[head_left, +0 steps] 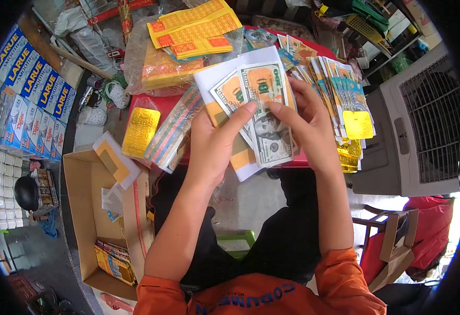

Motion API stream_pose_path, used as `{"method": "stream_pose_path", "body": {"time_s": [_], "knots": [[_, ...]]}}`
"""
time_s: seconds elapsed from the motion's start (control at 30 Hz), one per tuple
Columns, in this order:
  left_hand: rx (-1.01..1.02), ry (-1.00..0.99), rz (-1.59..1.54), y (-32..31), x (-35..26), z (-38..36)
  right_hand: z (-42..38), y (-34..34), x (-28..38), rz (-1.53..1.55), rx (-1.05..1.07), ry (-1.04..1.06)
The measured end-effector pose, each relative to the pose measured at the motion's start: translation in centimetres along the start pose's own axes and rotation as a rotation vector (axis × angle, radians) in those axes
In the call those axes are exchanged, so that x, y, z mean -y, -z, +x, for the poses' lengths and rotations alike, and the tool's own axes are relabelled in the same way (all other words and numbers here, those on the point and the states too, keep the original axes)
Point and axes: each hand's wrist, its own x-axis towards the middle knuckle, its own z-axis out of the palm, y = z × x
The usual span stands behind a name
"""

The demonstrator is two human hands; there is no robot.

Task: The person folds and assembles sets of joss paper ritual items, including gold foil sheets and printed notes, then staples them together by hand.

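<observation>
Both hands hold a small stack of printed paper in front of me. My left hand (pixel 217 134) grips its left side, thumb lying on top. My right hand (pixel 306 123) has the right side, thumb pressing on the front note. On top is a dollar-style paper note (pixel 272 137), overlapping another fanned out beneath it. Behind them lies a white sheet with a yellow-orange patch (pixel 240 160). Left of my left hand a bundle of striped paper (pixel 172 128) and a gold paper packet (pixel 142 131) rest on the red table (pixel 198 157).
Yellow-and-red printed papers (pixel 196 29) lie on plastic-wrapped packs at the back. Fanned paper bundles (pixel 340 89) with a gold sheet (pixel 358 124) sit at right. A cardboard box (pixel 85 210) holding papers stands at lower left. An air cooler (pixel 419 121) is at far right.
</observation>
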Motion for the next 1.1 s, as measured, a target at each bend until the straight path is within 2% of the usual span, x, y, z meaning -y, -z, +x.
{"method": "stream_pose_path", "body": {"time_s": [0.07, 0.13, 0.57, 0.77, 0.9, 1.1], "knots": [[0.038, 0.006, 0.024, 0.1, 0.0, -0.1, 0.0, 0.4, 0.5, 0.054, -0.020, -0.041], [0.079, 0.011, 0.048, 0.0, 0.0, -0.2, -0.1, 0.9, 1.4, 0.091, 0.089, -0.149], [0.173, 0.058, 0.141, -0.8, 0.0, -0.7, -0.6, 1.5, 1.2, 0.192, 0.000, -0.009], [0.154, 0.046, 0.189, -0.7, 0.4, -0.7, -0.7, 1.5, 1.3, 0.215, 0.018, 0.004], [0.098, -0.038, 0.151, -0.7, 0.7, -0.6, -0.7, 1.6, 1.1, 0.195, 0.026, -0.005], [-0.061, -0.172, 0.064, -0.3, -0.1, 0.0, -0.9, 2.0, 0.6, -0.079, 0.236, -0.059]]}}
